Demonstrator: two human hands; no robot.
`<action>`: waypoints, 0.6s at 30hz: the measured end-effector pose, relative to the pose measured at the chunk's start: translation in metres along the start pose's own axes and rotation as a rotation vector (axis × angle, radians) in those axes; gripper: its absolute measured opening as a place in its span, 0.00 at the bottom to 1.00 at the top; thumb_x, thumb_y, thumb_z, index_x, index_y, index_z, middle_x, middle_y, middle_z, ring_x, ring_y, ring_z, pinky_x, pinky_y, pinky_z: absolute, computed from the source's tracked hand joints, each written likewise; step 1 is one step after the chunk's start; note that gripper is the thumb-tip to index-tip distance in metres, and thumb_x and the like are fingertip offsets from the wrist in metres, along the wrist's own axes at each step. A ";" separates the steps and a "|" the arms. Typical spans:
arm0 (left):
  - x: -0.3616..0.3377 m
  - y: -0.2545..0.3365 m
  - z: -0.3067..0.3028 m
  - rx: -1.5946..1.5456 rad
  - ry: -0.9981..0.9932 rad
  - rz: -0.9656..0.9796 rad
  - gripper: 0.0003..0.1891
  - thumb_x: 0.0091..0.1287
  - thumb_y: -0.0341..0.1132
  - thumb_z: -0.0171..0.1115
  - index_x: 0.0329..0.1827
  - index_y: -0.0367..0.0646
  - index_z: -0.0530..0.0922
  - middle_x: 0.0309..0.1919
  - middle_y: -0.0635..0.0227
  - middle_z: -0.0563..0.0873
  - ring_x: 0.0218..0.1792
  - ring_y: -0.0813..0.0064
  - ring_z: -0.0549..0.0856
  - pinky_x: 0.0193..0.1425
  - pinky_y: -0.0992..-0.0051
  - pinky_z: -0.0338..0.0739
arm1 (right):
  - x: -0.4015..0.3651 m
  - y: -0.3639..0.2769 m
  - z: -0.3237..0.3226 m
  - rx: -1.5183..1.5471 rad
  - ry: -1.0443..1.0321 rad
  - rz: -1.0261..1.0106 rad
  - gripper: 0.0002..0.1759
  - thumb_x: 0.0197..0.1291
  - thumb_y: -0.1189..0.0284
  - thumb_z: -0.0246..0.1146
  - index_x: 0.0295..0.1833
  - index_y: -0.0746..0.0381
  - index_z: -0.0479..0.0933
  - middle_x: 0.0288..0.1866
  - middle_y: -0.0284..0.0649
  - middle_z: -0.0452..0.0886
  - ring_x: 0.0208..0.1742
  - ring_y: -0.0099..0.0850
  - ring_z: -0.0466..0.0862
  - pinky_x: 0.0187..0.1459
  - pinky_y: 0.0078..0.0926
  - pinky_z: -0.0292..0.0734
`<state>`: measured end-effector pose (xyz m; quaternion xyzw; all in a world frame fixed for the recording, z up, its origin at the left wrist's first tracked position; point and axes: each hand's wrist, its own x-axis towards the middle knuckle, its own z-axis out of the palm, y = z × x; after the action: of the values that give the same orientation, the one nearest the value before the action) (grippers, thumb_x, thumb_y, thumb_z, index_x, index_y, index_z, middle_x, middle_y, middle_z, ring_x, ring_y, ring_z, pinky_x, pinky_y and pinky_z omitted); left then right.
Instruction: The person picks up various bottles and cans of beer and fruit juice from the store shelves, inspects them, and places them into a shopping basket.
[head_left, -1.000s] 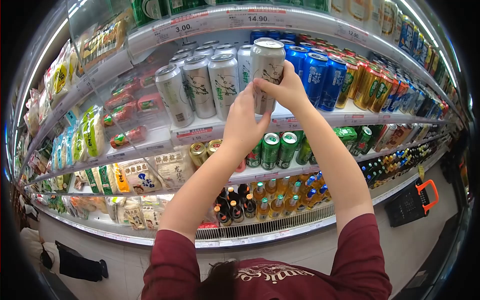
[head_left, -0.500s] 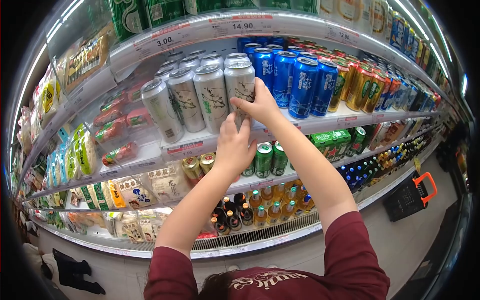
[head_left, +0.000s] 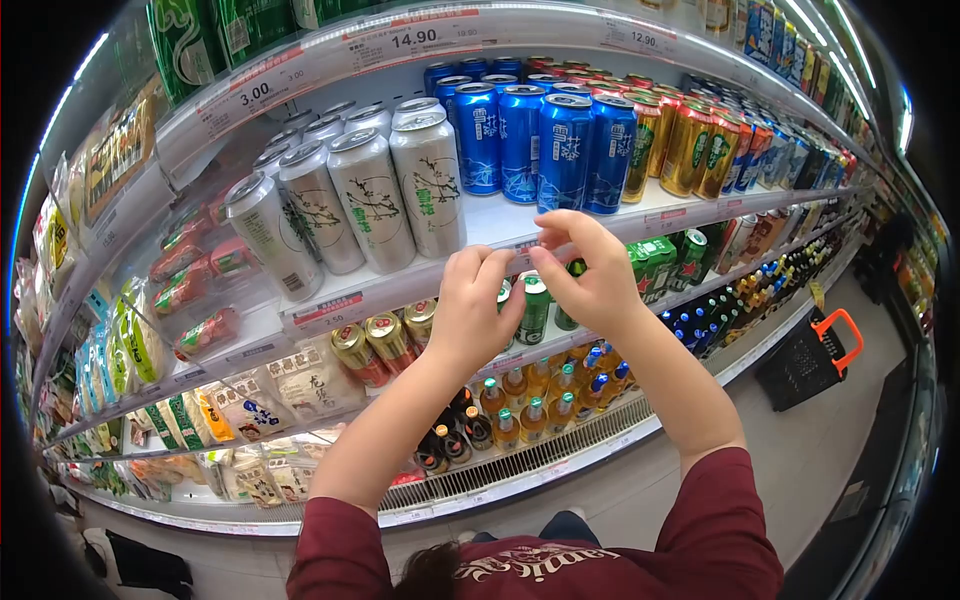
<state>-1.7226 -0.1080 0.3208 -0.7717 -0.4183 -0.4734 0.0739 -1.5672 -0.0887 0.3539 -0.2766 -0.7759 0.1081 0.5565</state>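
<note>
A tall silver can (head_left: 430, 185) with a branch print stands upright at the right end of a row of like cans on the white shelf (head_left: 360, 295). Both my hands are below it, at the shelf's front edge. My left hand (head_left: 470, 315) is loosely curled and holds nothing. Beside it my right hand (head_left: 590, 270) has its fingers spread, the fingertips at the price strip (head_left: 523, 250). The two hands almost touch. Neither hand touches a can.
Blue cans (head_left: 565, 150) stand right of the silver row, with gold cans (head_left: 700, 150) further right. Green cans (head_left: 535, 310) and small bottles (head_left: 510, 400) fill the lower shelves. Snack packets (head_left: 240, 405) lie at the left. A black basket with an orange handle (head_left: 810, 360) sits on the floor.
The silver can held up in both hands has been set at the right end of its row. Both hands let go and dropped to the shelf's front edge.
</note>
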 end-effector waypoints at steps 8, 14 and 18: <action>0.100 0.012 0.104 -0.026 0.050 -0.475 0.50 0.44 0.46 0.71 0.64 0.32 0.49 0.58 0.43 0.60 0.60 0.51 0.63 0.62 0.64 0.61 | -0.060 0.068 -0.139 0.068 -0.248 0.210 0.10 0.51 0.77 0.58 0.41 0.65 0.74 0.27 0.36 0.77 0.25 0.20 0.76 0.26 0.17 0.71; 0.113 -0.002 0.127 0.084 0.184 -0.649 0.51 0.38 0.47 0.74 0.61 0.33 0.52 0.54 0.46 0.63 0.57 0.53 0.66 0.60 0.65 0.64 | 0.005 0.117 -0.153 0.161 -0.150 0.134 0.13 0.53 0.73 0.58 0.44 0.66 0.72 0.29 0.40 0.78 0.31 0.28 0.78 0.33 0.24 0.73; 0.109 -0.019 0.135 0.060 0.155 -0.664 0.47 0.36 0.47 0.74 0.56 0.28 0.60 0.50 0.45 0.70 0.53 0.54 0.71 0.57 0.66 0.67 | 0.052 0.143 -0.124 -0.014 0.021 -0.006 0.20 0.51 0.68 0.59 0.50 0.65 0.69 0.39 0.46 0.75 0.40 0.36 0.77 0.42 0.31 0.72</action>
<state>-1.6241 0.0354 0.3289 -0.5526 -0.6535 -0.5164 -0.0302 -1.4202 0.0402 0.3721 -0.2792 -0.7716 0.0982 0.5631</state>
